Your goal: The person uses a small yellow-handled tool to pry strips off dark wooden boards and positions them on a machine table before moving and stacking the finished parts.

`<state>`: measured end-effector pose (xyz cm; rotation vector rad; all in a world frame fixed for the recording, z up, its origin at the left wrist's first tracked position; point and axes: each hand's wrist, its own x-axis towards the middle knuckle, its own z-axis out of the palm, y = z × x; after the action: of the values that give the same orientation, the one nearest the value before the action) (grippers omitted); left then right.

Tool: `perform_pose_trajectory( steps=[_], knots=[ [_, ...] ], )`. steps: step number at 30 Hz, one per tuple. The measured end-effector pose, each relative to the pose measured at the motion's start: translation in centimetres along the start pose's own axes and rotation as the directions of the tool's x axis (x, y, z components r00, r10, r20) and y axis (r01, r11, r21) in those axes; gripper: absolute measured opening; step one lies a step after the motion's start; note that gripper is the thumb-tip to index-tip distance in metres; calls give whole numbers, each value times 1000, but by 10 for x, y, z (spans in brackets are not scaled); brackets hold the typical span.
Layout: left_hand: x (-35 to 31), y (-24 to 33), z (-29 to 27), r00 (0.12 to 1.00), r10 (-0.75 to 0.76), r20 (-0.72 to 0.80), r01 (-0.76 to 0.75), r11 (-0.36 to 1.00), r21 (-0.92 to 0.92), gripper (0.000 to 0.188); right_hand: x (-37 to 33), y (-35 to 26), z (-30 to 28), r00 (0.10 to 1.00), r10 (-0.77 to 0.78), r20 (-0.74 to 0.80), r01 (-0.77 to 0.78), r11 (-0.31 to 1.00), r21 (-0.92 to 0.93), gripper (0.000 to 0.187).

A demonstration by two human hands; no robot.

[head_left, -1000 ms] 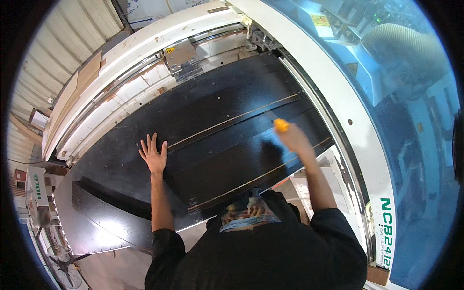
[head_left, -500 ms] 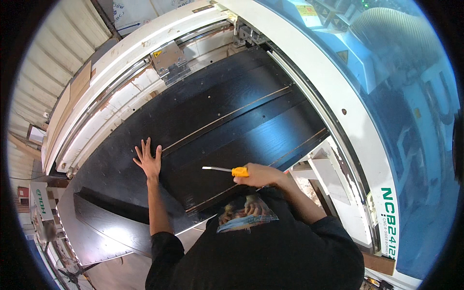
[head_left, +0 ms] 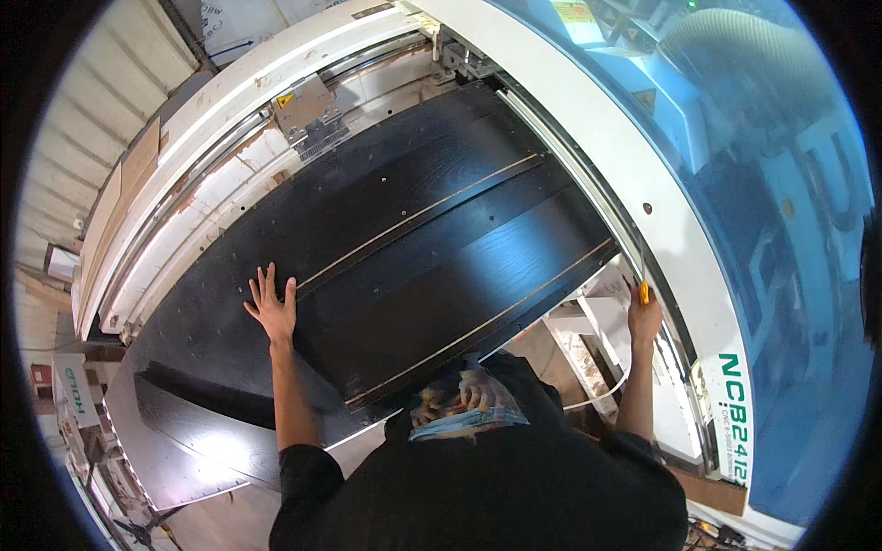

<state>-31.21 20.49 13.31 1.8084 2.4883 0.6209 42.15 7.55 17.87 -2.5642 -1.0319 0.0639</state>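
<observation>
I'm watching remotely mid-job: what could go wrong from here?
The yellow-handled tool in the right hand appears close to the metal rail; a slip might scrape it, though contact can't be confirmed here.
The left hand lies spread on the black panel, so its bare fingers could be nicked if the tool swings over there.
Bright glare on the panel might hide small surface marks.
</observation>
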Motion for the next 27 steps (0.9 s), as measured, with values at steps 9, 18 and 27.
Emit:
perform_pose_trajectory(
  steps=[9,18,27],
  knots=[
    [1,-1,-1,1000,15,-13,-15,1000,0,62,-38,80,47,997,82,-16,-75,966,249,40],
    [-1,4,-3,996,15,-91,-19,999,-40,79,-9,-139,38,800,-419,-429,569,757,321,31],
    [-30,3,2,981,-159,-110,160,987,1,98,117,-292,168,769,-637,-54,633,746,206,58]
  ],
)
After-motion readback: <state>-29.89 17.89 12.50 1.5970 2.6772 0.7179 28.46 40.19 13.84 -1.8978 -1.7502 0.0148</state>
